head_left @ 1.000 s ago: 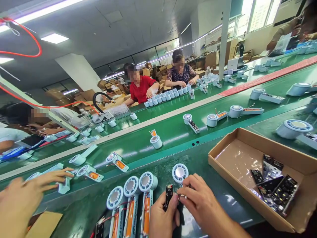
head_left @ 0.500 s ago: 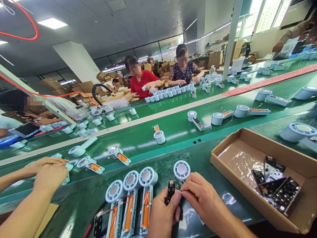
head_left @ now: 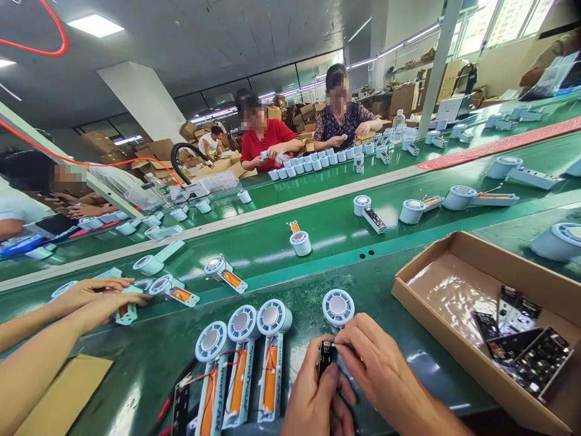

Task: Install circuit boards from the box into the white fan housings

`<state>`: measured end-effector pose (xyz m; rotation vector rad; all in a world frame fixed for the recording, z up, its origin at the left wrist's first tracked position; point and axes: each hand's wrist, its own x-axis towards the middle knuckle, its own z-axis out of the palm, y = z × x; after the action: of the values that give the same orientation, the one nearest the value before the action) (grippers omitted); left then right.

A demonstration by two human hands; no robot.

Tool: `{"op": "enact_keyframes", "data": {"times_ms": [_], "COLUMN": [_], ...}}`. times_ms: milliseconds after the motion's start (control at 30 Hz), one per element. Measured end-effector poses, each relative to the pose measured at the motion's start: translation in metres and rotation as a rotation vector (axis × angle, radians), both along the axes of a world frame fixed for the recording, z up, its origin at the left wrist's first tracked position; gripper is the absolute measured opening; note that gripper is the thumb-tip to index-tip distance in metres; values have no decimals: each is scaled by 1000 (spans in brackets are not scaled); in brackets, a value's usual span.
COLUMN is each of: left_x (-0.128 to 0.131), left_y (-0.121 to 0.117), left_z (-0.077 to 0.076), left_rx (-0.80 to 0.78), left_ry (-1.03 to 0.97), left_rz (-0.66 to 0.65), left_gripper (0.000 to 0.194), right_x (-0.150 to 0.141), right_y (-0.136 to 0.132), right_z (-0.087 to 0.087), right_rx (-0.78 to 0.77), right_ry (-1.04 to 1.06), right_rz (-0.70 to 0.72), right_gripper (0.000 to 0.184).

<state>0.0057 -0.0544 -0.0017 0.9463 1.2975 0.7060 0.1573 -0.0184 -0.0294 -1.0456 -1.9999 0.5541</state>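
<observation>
Between the thumb and fingers of my left hand (head_left: 318, 387) is a small black circuit board (head_left: 325, 356), held upright. My right hand (head_left: 379, 363) pinches at the board's upper right edge, where a tiny pale piece, perhaps a wire plug, shows at the fingertips. Just beyond my hands lies a light-blue fan unit (head_left: 338, 307) with a round silver centre; its handle is hidden behind them. To the left, three more fan units (head_left: 272, 318) stand in a row, their open handles showing orange batteries (head_left: 271, 378) and red wires.
A cardboard box (head_left: 436, 315) on the right holds several circuit boards (head_left: 535, 357). The green conveyor (head_left: 254, 254) carries several fan units. A co-worker's hands (head_left: 97, 297) handle a unit at the left, above a cardboard flap (head_left: 68, 393). Two co-workers sit across the line.
My left hand has turned the board and brought its top edge against my right fingertips. The co-worker's hands at the left have come together on a fan unit. The view has shifted slightly.
</observation>
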Motion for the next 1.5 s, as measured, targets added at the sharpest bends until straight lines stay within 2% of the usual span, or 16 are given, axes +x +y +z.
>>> {"op": "enact_keyframes", "data": {"times_ms": [267,400,533,667,833,933,1033,1100,1200,1400,1500], "left_x": [5,6,7,6,6,7,8,8,5,1,1], "left_y": [-2,-3,-3,-1,0,1,3,5,8,7,6], "left_z": [0,-4,-5,-2,-8,-12,-14,-16,-21,-28,-24], "left_rx": [7,29,36,125,210,172,132,128,144,218,215], "left_ry": [-8,93,95,175,216,155,38,-23,-40,-36,-73], "left_rz": [2,20,-5,-33,-77,-30,49,85,101,151,157], "left_gripper": [46,41,35,25,29,29,34,39,49,75,85], "right_x": [0,1,2,3,1,2,12,20,26,16,13], "right_y": [-1,0,1,3,5,5,4,3,2,3,4], "right_z": [3,6,5,6,6,5,8,11,12,12,18], "right_rx": [93,110,127,144,144,90,-106,-258,-388,-459,-347], "right_ry": [-106,-147,-193,-196,-167,-113,28,129,230,346,313], "right_rz": [-7,29,62,61,51,36,50,50,2,-38,-2], "right_gripper": [22,23,23,21,25,26,16,19,12,17,19]}}
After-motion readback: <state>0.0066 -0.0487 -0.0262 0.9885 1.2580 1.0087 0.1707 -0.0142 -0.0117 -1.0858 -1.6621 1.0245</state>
